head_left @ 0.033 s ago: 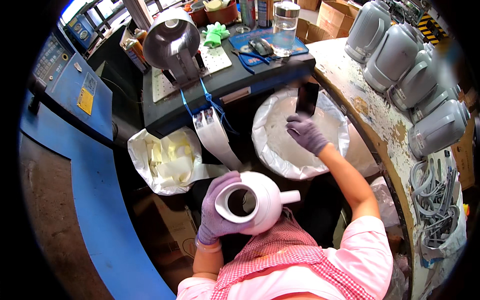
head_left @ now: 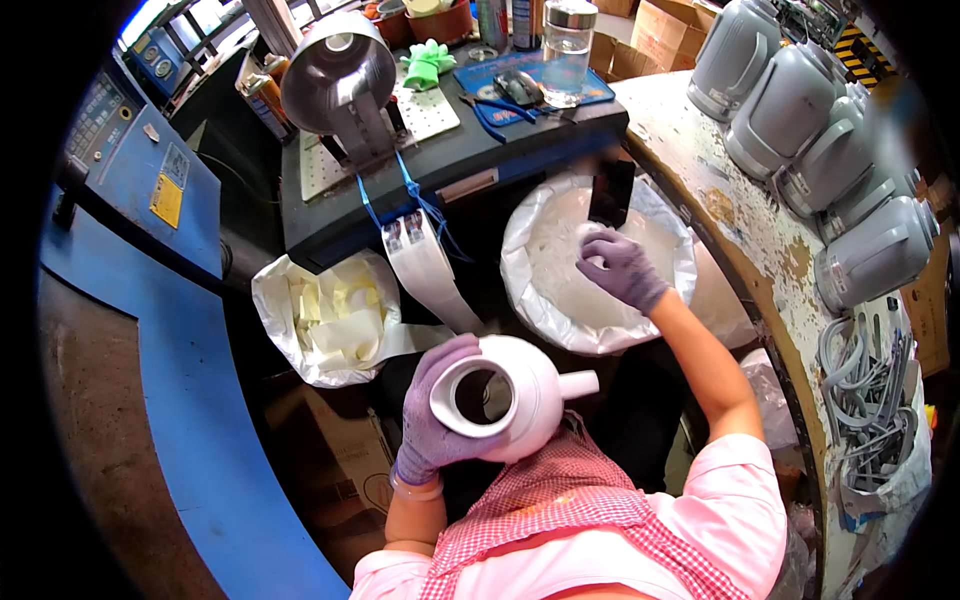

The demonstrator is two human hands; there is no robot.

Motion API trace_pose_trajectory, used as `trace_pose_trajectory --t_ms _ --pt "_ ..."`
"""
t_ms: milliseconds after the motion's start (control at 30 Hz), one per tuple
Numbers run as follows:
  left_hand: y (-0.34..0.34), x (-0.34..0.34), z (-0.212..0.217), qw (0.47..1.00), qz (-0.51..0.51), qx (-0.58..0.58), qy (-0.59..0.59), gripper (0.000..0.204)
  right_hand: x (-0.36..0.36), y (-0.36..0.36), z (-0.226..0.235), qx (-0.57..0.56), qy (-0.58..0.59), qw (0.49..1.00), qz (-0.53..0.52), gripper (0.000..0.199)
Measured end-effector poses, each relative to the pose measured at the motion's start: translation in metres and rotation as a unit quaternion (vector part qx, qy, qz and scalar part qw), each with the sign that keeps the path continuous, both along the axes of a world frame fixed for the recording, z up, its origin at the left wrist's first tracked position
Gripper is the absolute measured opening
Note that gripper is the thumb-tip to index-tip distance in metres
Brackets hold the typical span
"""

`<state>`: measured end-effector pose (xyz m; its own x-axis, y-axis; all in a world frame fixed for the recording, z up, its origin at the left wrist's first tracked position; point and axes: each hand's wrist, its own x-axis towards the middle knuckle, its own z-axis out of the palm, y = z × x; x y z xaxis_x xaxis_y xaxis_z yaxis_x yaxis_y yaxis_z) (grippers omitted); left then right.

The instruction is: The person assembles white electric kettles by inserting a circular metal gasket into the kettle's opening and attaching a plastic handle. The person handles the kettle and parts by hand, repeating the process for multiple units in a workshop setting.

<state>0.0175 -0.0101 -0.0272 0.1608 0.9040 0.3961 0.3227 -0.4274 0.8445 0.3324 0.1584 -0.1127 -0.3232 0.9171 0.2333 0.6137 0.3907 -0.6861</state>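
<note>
My left hand (head_left: 432,425), in a purple glove, grips a white kettle body (head_left: 520,395) by its side, close to my chest. Its round opening faces up and its short stub points right. My right hand (head_left: 620,268), also in a purple glove, reaches into a large white plastic bag (head_left: 520,290) of small white parts. Its fingers are curled down onto the parts; whether they hold one is hidden. A black flat object (head_left: 611,190) stands at the bag's far rim, just above that hand.
Several grey kettle shells (head_left: 790,105) line the worn bench at right, with a bag of grey handles (head_left: 870,400) nearer. A bag of pale yellow scraps (head_left: 330,315), a white label strip (head_left: 430,270), a grey metal fixture (head_left: 335,75) and a blue machine (head_left: 150,200) lie left and ahead.
</note>
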Motion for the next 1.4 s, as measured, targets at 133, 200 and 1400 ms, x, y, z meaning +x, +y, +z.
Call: trace_pose_trajectory --t_ms 133,200,1400 --pt "0.008 0.031 0.003 0.997 0.01 0.048 0.062 0.073 0.012 -0.065 0.087 0.153 -0.087 0.968 0.176 0.018" --pt "0.009 0.049 0.009 0.994 0.013 0.07 0.087 0.073 0.003 -0.091 0.118 0.13 -0.047 0.971 0.196 0.03" --pt "-0.027 0.078 0.033 0.957 0.04 0.249 0.146 0.077 -0.017 -0.174 0.198 0.19 0.024 0.932 0.309 0.02"
